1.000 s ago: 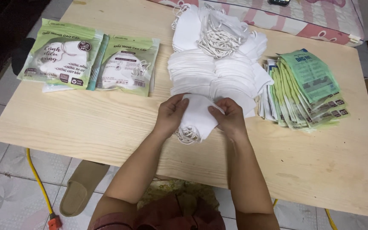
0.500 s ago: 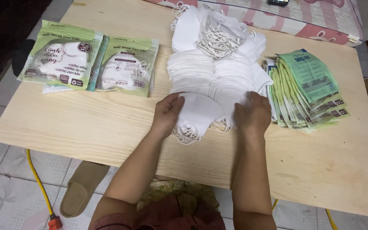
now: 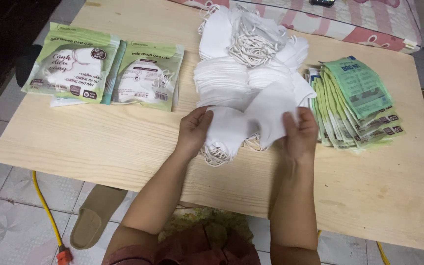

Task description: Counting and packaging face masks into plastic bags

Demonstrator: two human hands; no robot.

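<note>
Head view, left hand: the left hand (image 3: 196, 128) is lying at the near edge of the mask heap, fingers curled and thumb raised, pinching the left edge of a small stack of white masks (image 3: 226, 132) that is resting on the table.
Head view, right hand: the right hand (image 3: 300, 132) is lifting a single white mask (image 3: 271, 110) off the heap, gripping its lower right corner between thumb and fingers; the mask is tilting upward and to the left.
Held things, position: both are sitting at the middle of the table, toward its near edge, between the two hands and just touching one another.
Ear loops: white elastic loops (image 3: 215, 153) are hanging out below the stack, just beside the left wrist.
Mask heap: a large pile of loose white masks (image 3: 241, 54) is spreading from the hands toward the far edge, with tangled loops on top.
Left of the heap: two sealed green mask packets (image 3: 106, 68) are lying side by side, flat, well apart from the hands.
Right of the heap: a fanned stack of empty green packets (image 3: 357, 100) is lying just beside the right hand.
Support: a pale wooden table (image 3: 99, 147) is bearing everything.
Floor: a yellow cable (image 3: 45, 208) and a brown slipper (image 3: 94, 213) are lying on the tiles beneath the near left edge.
</note>
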